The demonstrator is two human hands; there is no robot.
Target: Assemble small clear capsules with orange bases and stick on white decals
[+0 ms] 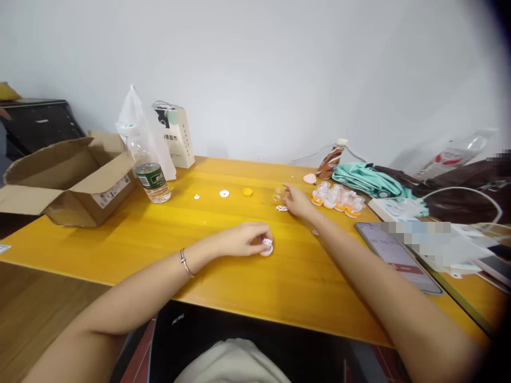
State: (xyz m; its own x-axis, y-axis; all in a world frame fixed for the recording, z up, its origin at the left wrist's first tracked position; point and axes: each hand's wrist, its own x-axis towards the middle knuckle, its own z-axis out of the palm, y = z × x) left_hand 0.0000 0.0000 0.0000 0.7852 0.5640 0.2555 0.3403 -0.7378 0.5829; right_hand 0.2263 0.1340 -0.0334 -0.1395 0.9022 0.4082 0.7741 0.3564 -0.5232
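Note:
My left hand [243, 239] rests on the yellow wooden table [223, 276] with its fingers closed on a small white and orange round part [266, 247]. My right hand [296, 201] reaches further out and touches a small clear ring-like piece [278, 194] next to a tiny white piece [281, 208]. Just right of it lies a row of several clear and orange round parts [337, 198]. A white disc [224, 193], a yellow cap [247, 192] and a tiny white bit [196, 197] lie apart on the table's middle.
An open cardboard box [67, 178] sits at the left edge. A water bottle [150, 173], a plastic bag and a paper bag [178, 135] stand behind it. A brown drink bottle [330, 159], teal cloth [365, 180], phone [397, 258], cables and papers crowd the right.

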